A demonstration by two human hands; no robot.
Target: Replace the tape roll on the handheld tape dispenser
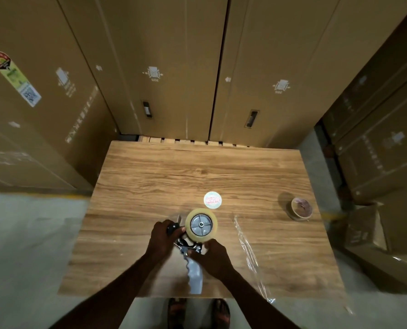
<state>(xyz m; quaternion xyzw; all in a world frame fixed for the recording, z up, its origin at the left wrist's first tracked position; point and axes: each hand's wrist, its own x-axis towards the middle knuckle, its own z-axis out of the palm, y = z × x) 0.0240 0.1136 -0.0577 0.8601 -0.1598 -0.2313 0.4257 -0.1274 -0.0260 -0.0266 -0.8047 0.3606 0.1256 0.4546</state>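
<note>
The handheld tape dispenser (194,276) lies near the front of the wooden table (150,181), its grey handle pointing toward me. A pale clear tape roll (201,224) sits on its grey hub. My left hand (163,238) grips the dispenser's front end by the black roller and metal blade. My right hand (213,256) holds the frame just under the roll, at the metal parts. An empty brown cardboard core (300,208) stands at the table's right side.
A round white label with red print (212,199) lies just beyond the roll. A crumpled strip of clear film (247,252) runs along the table's right front. Tall cardboard boxes (174,67) wall in the back and both sides. My feet show below the table edge.
</note>
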